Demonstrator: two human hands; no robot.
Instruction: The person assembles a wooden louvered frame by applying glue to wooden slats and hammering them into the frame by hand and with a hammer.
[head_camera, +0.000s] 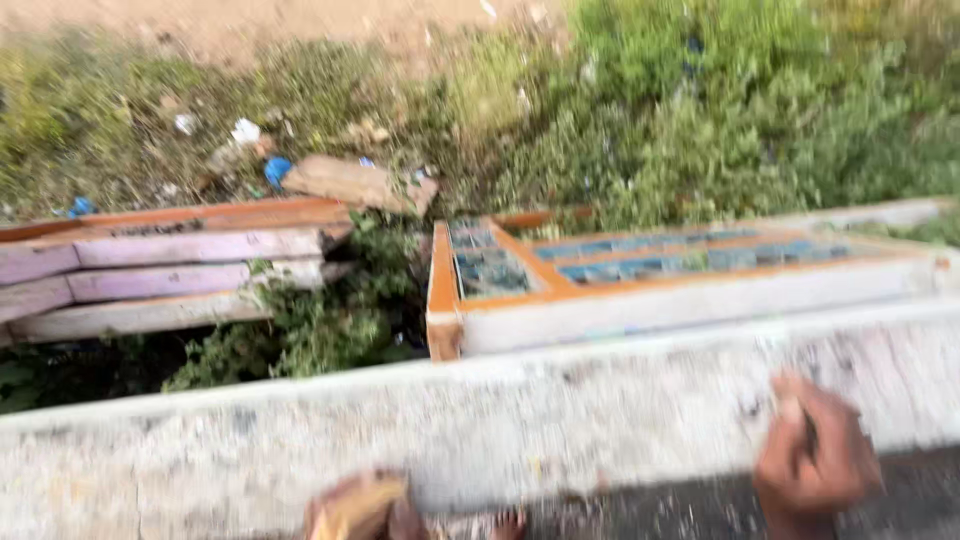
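Observation:
The frame is blurred by motion. My right hand (815, 455) is at the lower right, fingers curled, against the near face of a long pale plank (500, 430) that crosses the whole view; a thin dark thing seems to lie between its fingers, too blurred to name. My left hand (355, 508) shows only in part at the bottom edge, close under the same plank, with something tan or yellowish at it. Whether it grips that thing I cannot tell.
Beyond the plank lies an orange wooden frame with bluish glass panes (560, 265). Stacked pinkish boards (160, 270) lie at the left. Green weeds (700, 130), scattered litter (355, 182) and bare dirt fill the ground behind.

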